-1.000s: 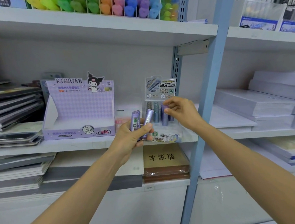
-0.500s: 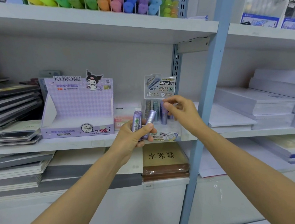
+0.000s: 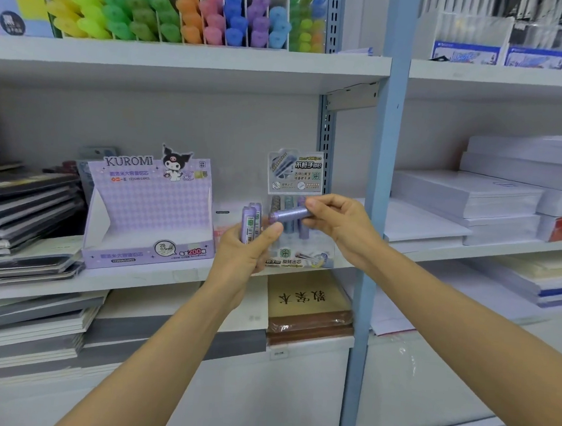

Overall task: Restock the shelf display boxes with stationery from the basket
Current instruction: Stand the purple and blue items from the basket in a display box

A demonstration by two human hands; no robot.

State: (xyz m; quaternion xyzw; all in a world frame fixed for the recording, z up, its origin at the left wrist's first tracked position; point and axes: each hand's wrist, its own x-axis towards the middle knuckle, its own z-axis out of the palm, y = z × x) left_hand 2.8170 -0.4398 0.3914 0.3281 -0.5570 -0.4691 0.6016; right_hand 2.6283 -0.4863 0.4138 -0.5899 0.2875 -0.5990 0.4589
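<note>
My left hand [image 3: 248, 249] grips a small bunch of purple lead-refill tubes [image 3: 250, 222] upright, in front of the middle shelf. My right hand [image 3: 334, 222] pinches one purple tube [image 3: 288, 215], held sideways, its left end at my left thumb. Just behind both hands stands a clear display box [image 3: 298, 254] with a printed header card [image 3: 294, 173] and several tubes upright in it. To the left sits a purple Kuromi display box [image 3: 148, 209], open-fronted. No basket is in view.
A blue shelf upright [image 3: 375, 220] runs just right of my right hand. Stacked dark notebooks [image 3: 20, 212] lie at the left, white paper reams [image 3: 496, 196] at the right. Coloured highlighters [image 3: 174, 13] fill the top shelf. A brown book stack [image 3: 309, 309] lies below.
My right hand has come away from the clear box to my left hand and now pinches one purple tube from the bunch, held sideways.
</note>
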